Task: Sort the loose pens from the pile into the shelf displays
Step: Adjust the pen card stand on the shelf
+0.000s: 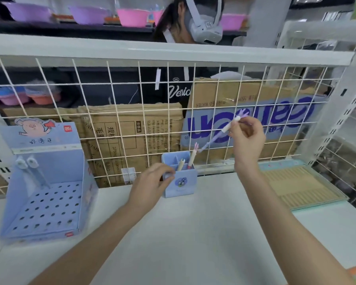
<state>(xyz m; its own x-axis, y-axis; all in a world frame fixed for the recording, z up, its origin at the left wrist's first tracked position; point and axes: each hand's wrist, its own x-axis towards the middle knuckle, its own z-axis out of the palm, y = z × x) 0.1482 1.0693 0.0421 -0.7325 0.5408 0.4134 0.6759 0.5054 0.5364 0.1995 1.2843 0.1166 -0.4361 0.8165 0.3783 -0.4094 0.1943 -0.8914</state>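
Note:
A small blue pen holder (182, 183) with dividers stands on the white shelf (183, 233) at the wire grid. Two pens (191, 159) stick out of its compartments. My left hand (150, 185) grips the holder's left side. My right hand (248, 138) is raised above and right of the holder and pinches a purple and white pen (224, 130), which slants down toward the holder. A larger blue display stand (47, 194) with a perforated base sits at the left, with two white-capped pens (27, 167) in its back corner.
A white wire grid (132, 120) backs the shelf, with cardboard boxes (136, 132) behind it. A person with a headset (201, 23) stands beyond the grid. A flat tray of tan sticks (300, 186) lies at the right.

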